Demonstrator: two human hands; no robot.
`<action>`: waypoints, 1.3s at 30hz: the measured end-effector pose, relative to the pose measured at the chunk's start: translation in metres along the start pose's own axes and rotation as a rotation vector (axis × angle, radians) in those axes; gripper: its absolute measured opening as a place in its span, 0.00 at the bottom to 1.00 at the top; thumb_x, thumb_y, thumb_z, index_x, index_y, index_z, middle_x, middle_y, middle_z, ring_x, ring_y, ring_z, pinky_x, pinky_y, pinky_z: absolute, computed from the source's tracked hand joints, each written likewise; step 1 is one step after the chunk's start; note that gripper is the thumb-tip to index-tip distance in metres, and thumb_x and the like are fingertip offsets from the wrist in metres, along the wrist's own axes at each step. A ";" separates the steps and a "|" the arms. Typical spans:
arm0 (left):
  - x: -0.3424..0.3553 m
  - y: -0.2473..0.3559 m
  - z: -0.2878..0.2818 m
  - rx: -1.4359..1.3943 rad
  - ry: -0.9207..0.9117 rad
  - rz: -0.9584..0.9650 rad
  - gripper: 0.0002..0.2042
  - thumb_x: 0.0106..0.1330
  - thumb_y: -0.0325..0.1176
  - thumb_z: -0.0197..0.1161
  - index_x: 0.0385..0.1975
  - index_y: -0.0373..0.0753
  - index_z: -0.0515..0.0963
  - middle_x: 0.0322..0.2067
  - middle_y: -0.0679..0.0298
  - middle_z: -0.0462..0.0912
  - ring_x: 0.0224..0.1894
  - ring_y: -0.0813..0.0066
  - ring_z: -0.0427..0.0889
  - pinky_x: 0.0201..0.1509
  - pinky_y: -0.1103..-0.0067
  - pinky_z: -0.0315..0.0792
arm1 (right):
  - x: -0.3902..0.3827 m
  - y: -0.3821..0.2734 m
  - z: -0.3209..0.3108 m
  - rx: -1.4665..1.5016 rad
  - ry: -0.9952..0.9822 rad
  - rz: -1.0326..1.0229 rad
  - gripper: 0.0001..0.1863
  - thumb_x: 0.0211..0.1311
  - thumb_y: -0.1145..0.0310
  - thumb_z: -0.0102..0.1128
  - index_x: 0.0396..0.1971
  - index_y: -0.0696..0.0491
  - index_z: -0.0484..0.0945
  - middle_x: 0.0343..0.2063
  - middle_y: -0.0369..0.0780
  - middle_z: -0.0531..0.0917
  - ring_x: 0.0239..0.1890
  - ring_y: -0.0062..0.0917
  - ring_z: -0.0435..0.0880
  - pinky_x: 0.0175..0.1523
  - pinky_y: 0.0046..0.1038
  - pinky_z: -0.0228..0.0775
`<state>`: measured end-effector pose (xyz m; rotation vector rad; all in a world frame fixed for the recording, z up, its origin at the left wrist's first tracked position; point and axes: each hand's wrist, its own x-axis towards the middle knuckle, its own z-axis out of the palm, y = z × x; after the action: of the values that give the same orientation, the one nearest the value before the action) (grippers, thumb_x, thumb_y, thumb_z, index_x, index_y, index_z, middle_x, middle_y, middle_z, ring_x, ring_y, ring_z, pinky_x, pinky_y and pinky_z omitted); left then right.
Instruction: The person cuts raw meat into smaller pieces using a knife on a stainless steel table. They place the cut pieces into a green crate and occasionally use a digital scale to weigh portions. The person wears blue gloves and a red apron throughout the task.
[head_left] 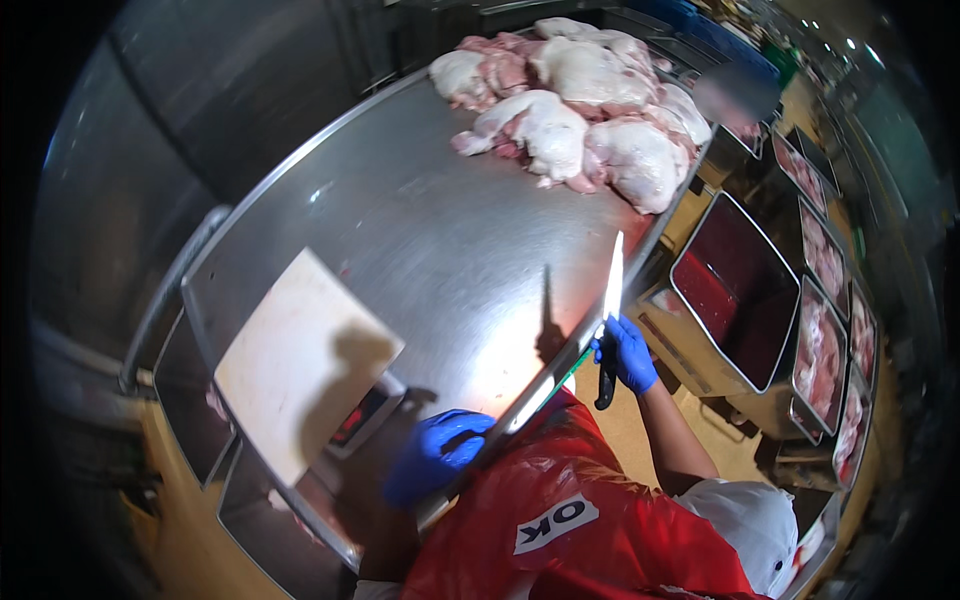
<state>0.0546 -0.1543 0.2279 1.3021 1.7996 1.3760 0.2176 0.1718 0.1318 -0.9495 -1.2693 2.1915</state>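
Note:
My right hand (627, 355), in a blue glove, is closed around the black handle of a knife (614, 275). The knife's bright blade points away from me, beside the right rim of the steel table (400, 230). My left hand (438, 452), also gloved in blue, is at the table's near edge with its fingers bent and somewhat apart; I see nothing in it. Close to that hand is a scale (362, 422) with a red lit display, partly covered by a white cutting board (290, 350). Large pieces of pale, skin-covered raw meat (590, 110) are heaped at the table's far end.
To the right of the table stands a metal bin (735, 290) with dark red liquid inside. Beyond it are several bins of meat (822, 350). A metal rail (165, 290) curves along the table's left side. A blurred patch (737, 93) covers something near the far end.

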 end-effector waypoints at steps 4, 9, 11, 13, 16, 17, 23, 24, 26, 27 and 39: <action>0.127 -0.020 0.053 0.165 -0.146 0.037 0.12 0.61 0.26 0.62 0.44 0.32 0.80 0.41 0.51 0.84 0.43 0.62 0.85 0.48 0.74 0.77 | 0.044 -0.001 -0.104 0.098 0.199 -0.035 0.10 0.73 0.60 0.50 0.36 0.52 0.69 0.21 0.37 0.74 0.22 0.24 0.78 0.25 0.25 0.72; 0.288 -0.116 0.123 0.202 -0.039 -0.019 0.16 0.63 0.28 0.63 0.51 0.33 0.77 0.48 0.50 0.82 0.51 0.61 0.82 0.53 0.73 0.75 | 0.146 -0.027 -0.185 0.071 0.294 -0.100 0.14 0.74 0.58 0.49 0.32 0.52 0.71 0.23 0.34 0.73 0.26 0.19 0.74 0.35 0.24 0.69; 0.368 -0.113 0.135 0.307 -0.129 -0.037 0.17 0.64 0.28 0.63 0.52 0.33 0.76 0.51 0.51 0.80 0.54 0.62 0.79 0.56 0.73 0.73 | 0.191 -0.032 -0.221 0.026 0.283 -0.182 0.14 0.73 0.58 0.49 0.31 0.52 0.71 0.24 0.33 0.72 0.29 0.17 0.72 0.39 0.21 0.66; 0.458 -0.108 0.144 0.376 -0.171 -0.085 0.20 0.64 0.30 0.63 0.55 0.34 0.74 0.51 0.51 0.80 0.54 0.62 0.79 0.58 0.72 0.72 | 0.236 -0.063 -0.243 0.002 0.300 -0.245 0.13 0.73 0.60 0.49 0.32 0.53 0.72 0.26 0.30 0.71 0.32 0.14 0.69 0.41 0.18 0.61; 0.594 -0.150 0.153 0.158 -0.180 -0.070 0.26 0.64 0.34 0.63 0.62 0.35 0.69 0.55 0.48 0.76 0.57 0.61 0.77 0.60 0.71 0.70 | 0.309 -0.105 -0.277 -0.112 0.353 -0.357 0.12 0.72 0.61 0.50 0.35 0.56 0.73 0.30 0.31 0.71 0.35 0.15 0.66 0.43 0.22 0.62; 0.636 -0.147 0.161 0.201 -0.180 -0.022 0.29 0.64 0.37 0.64 0.63 0.35 0.66 0.58 0.47 0.74 0.59 0.59 0.74 0.62 0.70 0.68 | 0.331 -0.123 -0.286 -0.128 0.354 -0.392 0.13 0.73 0.61 0.50 0.37 0.57 0.74 0.33 0.32 0.73 0.37 0.15 0.67 0.46 0.22 0.63; 0.795 -0.185 0.214 0.531 -0.086 -0.034 0.40 0.63 0.56 0.60 0.66 0.32 0.61 0.62 0.45 0.68 0.66 0.52 0.66 0.68 0.68 0.61 | 0.421 -0.181 -0.306 0.096 0.299 -0.343 0.12 0.72 0.61 0.52 0.34 0.54 0.77 0.26 0.29 0.75 0.29 0.12 0.70 0.37 0.18 0.65; 0.805 -0.203 0.227 0.518 -0.056 -0.105 0.40 0.63 0.58 0.59 0.66 0.32 0.61 0.63 0.45 0.68 0.66 0.53 0.66 0.68 0.69 0.61 | 0.430 -0.176 -0.312 0.094 0.373 -0.358 0.12 0.72 0.61 0.52 0.33 0.53 0.76 0.25 0.29 0.75 0.27 0.12 0.71 0.37 0.19 0.66; 0.818 -0.257 0.202 0.256 -0.051 -0.159 0.35 0.66 0.57 0.56 0.60 0.30 0.69 0.59 0.47 0.73 0.62 0.57 0.72 0.65 0.70 0.64 | 0.438 -0.165 -0.299 0.376 0.358 -0.238 0.11 0.72 0.62 0.53 0.32 0.52 0.76 0.25 0.30 0.75 0.27 0.15 0.72 0.37 0.20 0.67; 0.823 -0.269 0.195 0.195 -0.095 -0.280 0.32 0.67 0.55 0.56 0.57 0.29 0.72 0.56 0.47 0.76 0.59 0.59 0.75 0.63 0.70 0.66 | 0.443 -0.154 -0.304 0.374 0.310 -0.227 0.11 0.71 0.61 0.53 0.34 0.52 0.76 0.27 0.31 0.76 0.29 0.17 0.74 0.40 0.22 0.69; 0.736 -0.303 0.224 -0.139 0.203 0.055 0.23 0.71 0.49 0.52 0.45 0.31 0.81 0.41 0.54 0.85 0.44 0.67 0.81 0.53 0.69 0.71 | 0.404 -0.169 -0.267 0.345 0.198 -0.349 0.13 0.70 0.55 0.54 0.38 0.51 0.75 0.29 0.30 0.75 0.34 0.17 0.73 0.43 0.23 0.68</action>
<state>-0.1661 0.6008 -0.0263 1.1830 1.7711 1.6844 0.1491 0.6731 0.0488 -0.7227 -0.8545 1.9063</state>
